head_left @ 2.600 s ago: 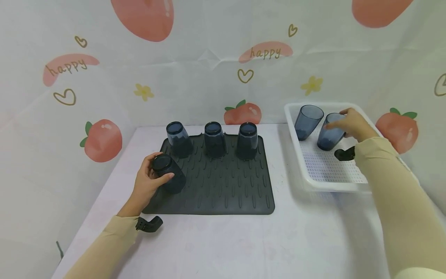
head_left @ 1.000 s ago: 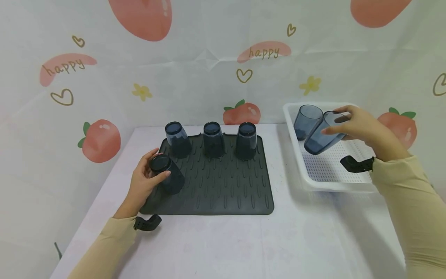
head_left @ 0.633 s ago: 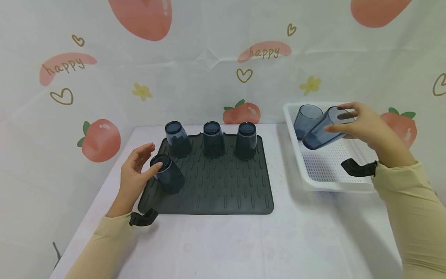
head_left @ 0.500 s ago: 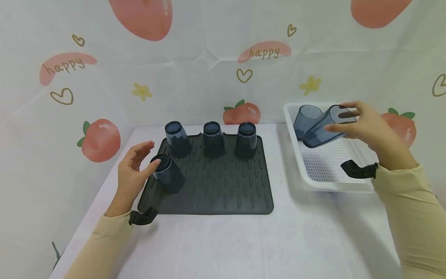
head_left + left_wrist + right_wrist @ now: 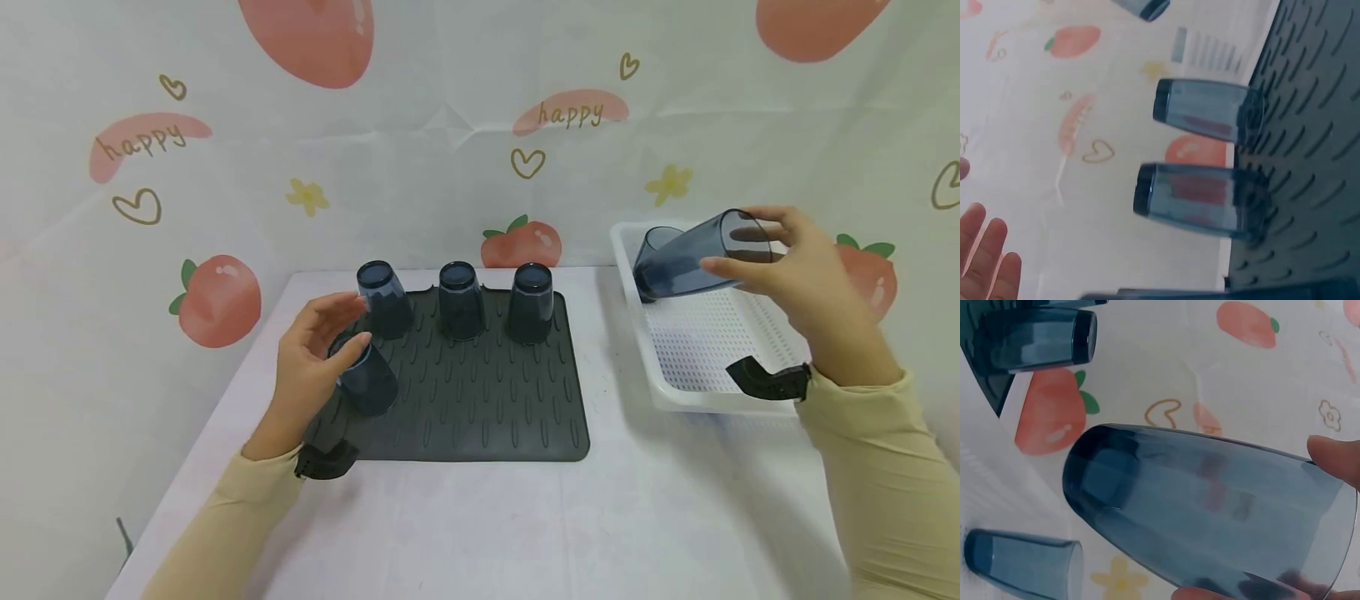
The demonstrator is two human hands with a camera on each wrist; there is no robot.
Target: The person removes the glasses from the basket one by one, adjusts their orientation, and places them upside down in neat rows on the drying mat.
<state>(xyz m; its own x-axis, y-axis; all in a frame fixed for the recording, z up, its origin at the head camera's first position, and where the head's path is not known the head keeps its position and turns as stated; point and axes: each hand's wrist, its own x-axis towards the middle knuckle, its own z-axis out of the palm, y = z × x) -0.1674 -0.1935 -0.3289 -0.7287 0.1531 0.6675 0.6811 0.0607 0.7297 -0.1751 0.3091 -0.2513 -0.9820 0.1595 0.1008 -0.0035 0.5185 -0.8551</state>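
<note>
My right hand (image 5: 813,283) grips a blue tinted drinking glass (image 5: 693,257) near its rim above the white basket (image 5: 720,402). The glass lies almost level, base to the left; the right wrist view shows the glass (image 5: 1210,494) between thumb and fingers. Another glass (image 5: 654,242) leans in the basket, partly hidden behind it. My left hand (image 5: 311,358) hovers with spread fingers beside and above an upside-down glass (image 5: 372,383) at the front left of the dark ribbed mat (image 5: 480,425). In the left wrist view the fingers (image 5: 991,256) hold nothing.
Three more upside-down glasses (image 5: 386,304) (image 5: 461,304) (image 5: 531,307) stand in a row along the mat's back edge. A printed cloth (image 5: 427,200) hangs behind the white table (image 5: 480,525). The basket stands to the mat's right.
The right hand has raised the glass from the basket and tipped it towards level. The left hand has let go of the front-left glass and risen slightly, while that glass stays on the mat.
</note>
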